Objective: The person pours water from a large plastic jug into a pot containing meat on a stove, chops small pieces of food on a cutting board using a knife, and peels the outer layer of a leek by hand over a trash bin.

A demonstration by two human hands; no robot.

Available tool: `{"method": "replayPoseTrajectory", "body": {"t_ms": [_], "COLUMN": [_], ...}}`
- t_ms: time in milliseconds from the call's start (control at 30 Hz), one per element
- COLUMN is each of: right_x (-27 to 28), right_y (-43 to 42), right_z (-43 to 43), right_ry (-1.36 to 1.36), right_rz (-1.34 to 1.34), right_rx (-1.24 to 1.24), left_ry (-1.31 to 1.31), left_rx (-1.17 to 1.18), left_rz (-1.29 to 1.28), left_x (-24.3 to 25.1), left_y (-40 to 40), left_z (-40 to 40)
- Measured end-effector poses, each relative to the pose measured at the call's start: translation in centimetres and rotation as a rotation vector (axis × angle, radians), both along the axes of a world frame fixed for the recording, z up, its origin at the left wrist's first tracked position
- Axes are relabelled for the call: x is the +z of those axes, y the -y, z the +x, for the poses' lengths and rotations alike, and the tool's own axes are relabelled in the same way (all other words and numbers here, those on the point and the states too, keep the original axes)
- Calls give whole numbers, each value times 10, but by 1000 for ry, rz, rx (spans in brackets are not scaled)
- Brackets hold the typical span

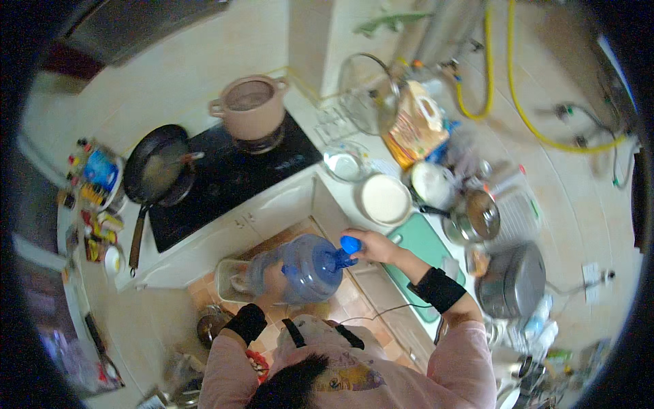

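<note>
A large clear-blue plastic water jug (306,268) is held tilted in front of me, its neck to the right. My right hand (375,245) has its fingers on the blue cap (350,244) at the neck; whether the cap is on the mouth or just off it, I cannot tell. My left hand (271,281) lies behind the jug's clear wall, against its side or underneath, and its fingers are mostly blurred. Below the jug's far end stands a pale plastic bin (227,281) on the tiled floor.
A black wok (161,168) and a pink pot (253,110) stand on the black cooktop (225,174). On the right counter are a green cutting board (421,260), a white bowl (386,199), a steel saucepan (472,217) and a grey cooker (511,281). Cabinets border the floor.
</note>
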State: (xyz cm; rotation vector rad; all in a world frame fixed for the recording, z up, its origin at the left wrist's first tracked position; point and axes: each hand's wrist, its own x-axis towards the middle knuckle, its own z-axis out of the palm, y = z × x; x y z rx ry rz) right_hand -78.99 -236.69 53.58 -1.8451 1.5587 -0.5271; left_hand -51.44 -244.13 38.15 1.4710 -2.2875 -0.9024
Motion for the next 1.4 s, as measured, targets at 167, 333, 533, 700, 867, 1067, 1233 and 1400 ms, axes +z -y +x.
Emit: {"method": "replayPoseTrajectory", "body": {"t_ms": [167,333,533,700,867,1067,1233,1400], "right_x": [-22,-39,-104,-69,-82,-58,-56,-53], "right_y": [-48,-86,-160,-206,-262,-333,-409,-492], "right_z": [6,34,75,116,151,184,212,246], "right_ry": [30,-37,110,101,-94,-45,-172,-240], "right_rz": [155,-4,5,-10,-84,121,-116,-85], "right_rx": [-240,-363,-661,-766,-1010,-1293,-1348,-1464], "left_ry": [-138,-180,-168,-103,-22,-55,-69,53], "left_rx": [-276,-385,-716,-851,-1178,-1414,-1662,-1776], "left_rz": [6,49,191,190,-20,-3,41,16], "left_x": [25,-32,-43,-95,-43,-29,-13,15], "left_y": [7,23,5,-3,-48,-116,-202,-297], "left_z": [-17,-14,-32,-38,-79,-119,-142,-148]}}
